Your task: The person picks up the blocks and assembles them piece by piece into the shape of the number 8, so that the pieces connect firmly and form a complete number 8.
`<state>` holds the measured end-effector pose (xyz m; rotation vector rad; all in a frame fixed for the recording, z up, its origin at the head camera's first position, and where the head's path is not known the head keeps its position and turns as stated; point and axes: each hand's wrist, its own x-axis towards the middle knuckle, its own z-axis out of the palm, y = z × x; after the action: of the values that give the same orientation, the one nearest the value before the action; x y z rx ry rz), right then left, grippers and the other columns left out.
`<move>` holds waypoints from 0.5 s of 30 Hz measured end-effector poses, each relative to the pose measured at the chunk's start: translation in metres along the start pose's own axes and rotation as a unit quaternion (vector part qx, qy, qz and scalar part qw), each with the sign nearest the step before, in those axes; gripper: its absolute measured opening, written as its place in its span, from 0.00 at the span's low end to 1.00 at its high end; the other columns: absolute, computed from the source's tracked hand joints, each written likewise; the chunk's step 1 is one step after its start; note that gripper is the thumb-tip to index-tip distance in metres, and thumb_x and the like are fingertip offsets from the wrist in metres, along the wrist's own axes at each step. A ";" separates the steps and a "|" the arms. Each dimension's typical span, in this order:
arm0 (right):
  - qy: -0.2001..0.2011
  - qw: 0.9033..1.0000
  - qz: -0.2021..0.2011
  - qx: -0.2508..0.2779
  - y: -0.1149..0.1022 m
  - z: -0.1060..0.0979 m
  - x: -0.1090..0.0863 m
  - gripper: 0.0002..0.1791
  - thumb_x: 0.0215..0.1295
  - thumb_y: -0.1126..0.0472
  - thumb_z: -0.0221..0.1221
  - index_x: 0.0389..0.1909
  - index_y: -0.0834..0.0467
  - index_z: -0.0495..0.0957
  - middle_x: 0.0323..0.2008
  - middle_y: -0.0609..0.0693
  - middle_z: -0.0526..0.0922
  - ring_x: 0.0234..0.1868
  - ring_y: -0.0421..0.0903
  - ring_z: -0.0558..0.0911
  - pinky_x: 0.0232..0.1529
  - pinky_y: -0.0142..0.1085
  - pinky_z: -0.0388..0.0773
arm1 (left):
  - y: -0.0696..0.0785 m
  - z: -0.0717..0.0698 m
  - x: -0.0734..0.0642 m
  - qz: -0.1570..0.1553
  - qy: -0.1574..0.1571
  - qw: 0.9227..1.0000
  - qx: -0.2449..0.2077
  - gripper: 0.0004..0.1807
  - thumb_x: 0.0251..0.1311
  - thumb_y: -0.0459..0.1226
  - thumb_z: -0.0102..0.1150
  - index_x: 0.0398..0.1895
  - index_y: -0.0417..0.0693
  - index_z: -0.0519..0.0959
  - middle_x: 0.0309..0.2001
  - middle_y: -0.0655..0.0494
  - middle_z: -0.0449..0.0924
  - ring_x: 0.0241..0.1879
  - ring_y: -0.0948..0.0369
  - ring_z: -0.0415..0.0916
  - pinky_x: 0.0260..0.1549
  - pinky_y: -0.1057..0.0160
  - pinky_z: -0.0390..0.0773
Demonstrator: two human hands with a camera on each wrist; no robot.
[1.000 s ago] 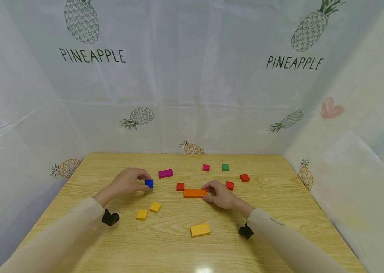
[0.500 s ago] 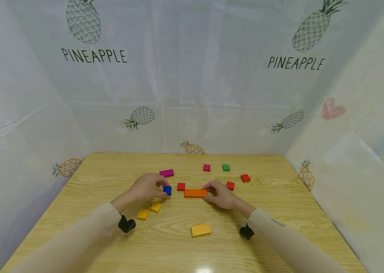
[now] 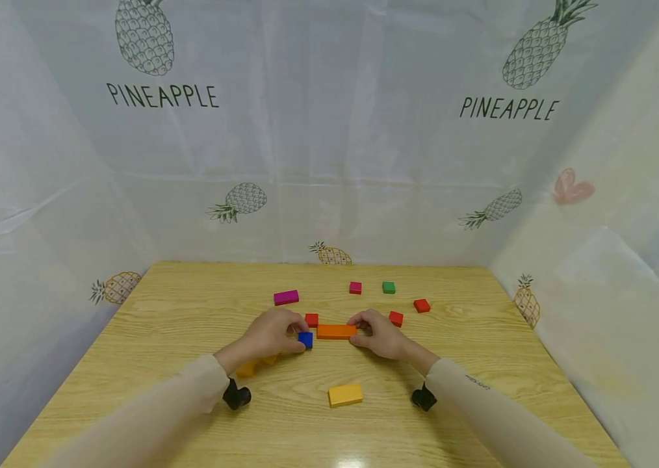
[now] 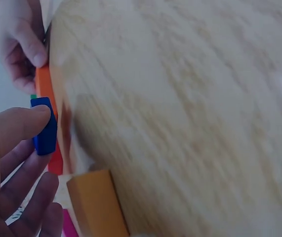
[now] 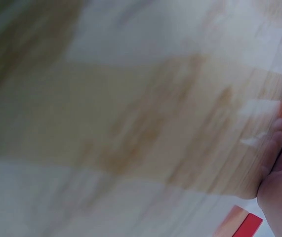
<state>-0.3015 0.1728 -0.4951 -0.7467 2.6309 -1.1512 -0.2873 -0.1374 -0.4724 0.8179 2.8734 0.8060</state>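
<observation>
Head view, with clock positions read from orange block near mid-table. Left hand: pinches blue block narrowly between thumb and fingers, toward 9 o'clock, just beside orange block with visible gap. Per left wrist view, presses thumb on one face, with remaining fingers loosely curved. Cannot tell from these views about contact between blue block and tabletop. Right hand: grips 3 o'clock end of orange block in narrow pinch.

Set around on wood-grain tabletop: at 10 o'clock, near red block close to orange corner, then magenta block farther out; at 1 o'clock, pink block; at 2 o'clock, green block; between 2 and 3, middle red block and outer red block; at 6, large yellow block; between 8 and 9, two small yellow blocks, partly hidden by left arm. Shows glare at front edge, 6 o'clock.

Enclosed by pale sheeting behind and at both sides, printed with pineapples. From view centre, bears "PINEAPPLE" lettering at 10 and 2 o'clock and red heart print near 3.
</observation>
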 end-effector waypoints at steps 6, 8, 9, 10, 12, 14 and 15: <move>0.001 1.000 -0.001 -0.004 0.000 0.001 0.000 0.16 0.74 0.60 0.67 0.58 0.60 0.80 0.54 0.54 0.78 0.52 0.49 0.76 0.59 0.49 0.76 | 0.002 0.007 0.001 0.005 0.001 1.000 -0.009 0.13 0.56 0.41 0.82 0.44 0.56 0.89 0.40 0.65 0.88 0.41 0.64 0.80 0.46 0.56 0.82; 0.001 1.000 0.001 -0.005 0.000 0.001 0.000 0.16 0.74 0.60 0.67 0.58 0.60 0.80 0.54 0.54 0.78 0.52 0.49 0.76 0.59 0.49 0.76 | 0.002 0.009 0.002 0.005 0.000 1.000 -0.017 0.13 0.57 0.41 0.81 0.43 0.56 0.89 0.40 0.65 0.88 0.41 0.63 0.81 0.46 0.56 0.82; 0.001 1.000 0.002 -0.005 0.000 0.001 0.000 0.16 0.75 0.60 0.66 0.58 0.60 0.80 0.54 0.54 0.78 0.52 0.49 0.76 0.59 0.49 0.76 | 0.002 0.010 0.002 0.004 -0.001 1.000 -0.019 0.12 0.57 0.41 0.81 0.43 0.56 0.89 0.40 0.65 0.88 0.41 0.64 0.81 0.46 0.57 0.82; 0.001 1.000 0.004 -0.006 0.000 0.001 0.000 0.15 0.75 0.60 0.66 0.58 0.59 0.80 0.54 0.54 0.78 0.52 0.49 0.76 0.60 0.49 0.75 | 0.002 0.010 0.002 0.003 -0.001 1.000 -0.024 0.12 0.57 0.41 0.81 0.43 0.55 0.89 0.40 0.64 0.88 0.41 0.63 0.81 0.46 0.56 0.82; 0.002 1.000 0.007 -0.006 0.000 0.001 0.000 0.15 0.75 0.60 0.66 0.59 0.59 0.80 0.54 0.54 0.78 0.53 0.48 0.76 0.60 0.48 0.75 | 0.003 0.010 0.002 0.000 -0.003 0.999 -0.036 0.12 0.58 0.40 0.81 0.44 0.54 0.89 0.40 0.63 0.88 0.41 0.62 0.81 0.46 0.56 0.82; 0.002 1.000 0.009 -0.007 0.000 0.001 0.000 0.16 0.75 0.60 0.66 0.59 0.59 0.80 0.55 0.54 0.78 0.53 0.48 0.76 0.60 0.47 0.75 | 0.003 0.011 0.003 -0.003 -0.005 0.999 -0.044 0.12 0.58 0.40 0.80 0.44 0.54 0.89 0.40 0.63 0.87 0.41 0.62 0.80 0.46 0.56 0.81; 0.002 1.000 0.009 -0.008 0.000 0.001 0.000 0.16 0.75 0.60 0.66 0.59 0.58 0.80 0.55 0.54 0.78 0.53 0.48 0.76 0.60 0.46 0.75 | 0.004 0.011 0.003 -0.005 -0.005 0.999 -0.049 0.12 0.58 0.40 0.80 0.44 0.54 0.89 0.40 0.63 0.87 0.41 0.62 0.80 0.46 0.56 0.81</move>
<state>-0.3012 0.1722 -0.4953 -0.7218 2.6468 -1.1301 -0.2860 -0.1283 -0.4797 0.7938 2.8011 0.9290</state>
